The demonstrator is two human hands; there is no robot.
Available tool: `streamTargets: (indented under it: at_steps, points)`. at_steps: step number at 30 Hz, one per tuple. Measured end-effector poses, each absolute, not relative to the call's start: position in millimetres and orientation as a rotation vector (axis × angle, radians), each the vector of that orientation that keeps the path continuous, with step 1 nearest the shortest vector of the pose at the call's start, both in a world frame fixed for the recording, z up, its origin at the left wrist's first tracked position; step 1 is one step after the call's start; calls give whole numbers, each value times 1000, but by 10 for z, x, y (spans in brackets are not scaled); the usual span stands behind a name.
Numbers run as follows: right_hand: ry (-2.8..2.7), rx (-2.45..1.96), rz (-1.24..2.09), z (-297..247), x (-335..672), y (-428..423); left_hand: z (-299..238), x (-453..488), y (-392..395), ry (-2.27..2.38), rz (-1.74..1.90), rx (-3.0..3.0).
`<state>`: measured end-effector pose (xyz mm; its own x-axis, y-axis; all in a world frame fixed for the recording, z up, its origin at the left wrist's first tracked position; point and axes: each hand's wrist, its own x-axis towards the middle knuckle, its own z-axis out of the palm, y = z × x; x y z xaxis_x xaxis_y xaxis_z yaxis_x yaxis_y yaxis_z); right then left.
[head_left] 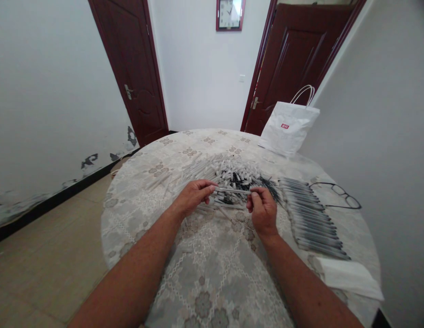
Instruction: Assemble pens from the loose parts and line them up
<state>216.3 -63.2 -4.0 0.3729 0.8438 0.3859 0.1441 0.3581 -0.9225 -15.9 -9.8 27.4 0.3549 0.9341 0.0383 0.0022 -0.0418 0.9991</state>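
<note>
Between my two hands a slim, clear pen (234,191) is held level over the table. My left hand (197,193) pinches its left end with thumb and forefinger. The right end is gripped by my right hand (263,207), its fingers curled in. Just behind and below lies a heap of loose pen parts: clear tubes (198,169), white pieces (241,167) and thin dark refills (270,184). To the right of my right hand, a row of pens (314,218) lies side by side.
A round table with a patterned cloth (212,255) fills the middle. A white paper bag (290,127) stands at the back right. Glasses (342,193) lie beyond the pen row, and a folded white cloth or tissue (350,277) lies nearer me. Walls and doors surround the table.
</note>
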Motion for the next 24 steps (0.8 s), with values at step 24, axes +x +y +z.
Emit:
streamTargets:
  at_steps: [24]
  points:
    - [-2060,-1226,-122,-133,1910,-783,170,-34,-43,699,1283,774]
